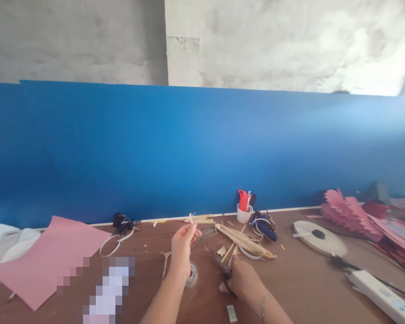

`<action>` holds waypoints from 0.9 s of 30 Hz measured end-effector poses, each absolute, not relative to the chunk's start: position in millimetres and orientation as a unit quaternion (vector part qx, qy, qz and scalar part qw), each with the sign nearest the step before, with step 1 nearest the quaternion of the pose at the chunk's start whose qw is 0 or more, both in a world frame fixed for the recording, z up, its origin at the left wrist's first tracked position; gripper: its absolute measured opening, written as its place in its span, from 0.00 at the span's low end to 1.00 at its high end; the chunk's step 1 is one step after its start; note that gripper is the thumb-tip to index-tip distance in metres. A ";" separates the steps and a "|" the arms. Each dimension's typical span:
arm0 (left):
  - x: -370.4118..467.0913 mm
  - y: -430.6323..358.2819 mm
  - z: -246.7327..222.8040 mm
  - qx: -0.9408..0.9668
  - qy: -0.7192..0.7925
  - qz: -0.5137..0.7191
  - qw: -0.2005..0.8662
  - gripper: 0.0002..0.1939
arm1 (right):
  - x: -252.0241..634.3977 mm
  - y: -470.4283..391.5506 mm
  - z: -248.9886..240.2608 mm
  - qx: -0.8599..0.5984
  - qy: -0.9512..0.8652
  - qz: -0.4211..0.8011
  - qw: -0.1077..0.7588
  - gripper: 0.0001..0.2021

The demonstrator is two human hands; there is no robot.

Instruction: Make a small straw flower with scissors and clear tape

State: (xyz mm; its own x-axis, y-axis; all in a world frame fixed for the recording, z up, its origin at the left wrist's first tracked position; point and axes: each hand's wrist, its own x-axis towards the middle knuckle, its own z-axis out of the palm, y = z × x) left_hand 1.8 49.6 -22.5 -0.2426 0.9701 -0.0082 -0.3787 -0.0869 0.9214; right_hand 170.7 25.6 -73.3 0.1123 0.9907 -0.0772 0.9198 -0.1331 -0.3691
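Note:
My left hand (182, 245) is raised over the table, thumb and fingers pinched on a small pale pointed scrap (191, 218), perhaps a bit of husk. Black-handled scissors (227, 272) are in my right hand (245, 276), close to the tabletop, blades pointing away and to the left. Just beyond them lies a bundle of dry, straw-coloured husk leaves (245, 240) with loose strips around it. Partly covered by my left wrist, a roll of clear tape (192, 275) rests on the table.
A white cup of pens (244, 213) stands against the blue partition (189, 148). Pink paper (54, 258) and keys (124, 228) lie left. To the right are a round white disc-shaped device (320, 238), a power strip (381, 294) with black cables, and pleated pink paper (351, 213).

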 end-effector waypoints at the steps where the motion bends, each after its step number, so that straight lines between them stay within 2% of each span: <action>1: 1.4 49.4 -21.5 0.346 0.430 0.650 0.522 0.15 | 170.7 26.5 -74.3 -0.736 -0.648 0.158 0.116 0.23; 4: -0.9 49.4 -19.1 0.358 0.413 0.638 0.543 0.15 | 169.8 29.7 -72.1 -0.719 -0.660 0.170 0.140 0.26; 9: -6.4 50.0 -13.6 0.397 0.402 0.622 0.542 0.14 | 169.9 33.6 -58.5 -0.654 -0.731 0.164 0.106 0.12; 12: -8.7 48.6 -8.6 0.411 0.410 0.621 0.527 0.14 | 168.7 33.9 -52.1 -0.653 -0.734 0.157 0.097 0.13; 17: -12.5 43.5 0.4 0.464 0.420 0.623 0.469 0.13 | 159.6 33.0 -45.7 -0.670 -0.723 0.135 0.103 0.13; 21: -13.9 38.5 3.7 0.560 0.380 0.619 0.399 0.12 | 151.9 34.0 -29.8 -0.673 -0.718 0.124 0.125 0.08; 23: -13.0 35.7 3.9 0.585 0.366 0.619 0.375 0.14 | 147.0 32.4 -16.6 -0.650 -0.724 0.138 0.183 0.07; 25: -11.1 32.5 4.0 0.593 0.358 0.620 0.369 0.15 | 141.3 27.3 -1.6 -0.569 -0.710 0.209 0.359 0.09; 27: -9.2 29.2 4.6 0.588 0.358 0.616 0.383 0.14 | 137.0 19.2 13.8 -0.524 -0.657 0.224 0.493 0.07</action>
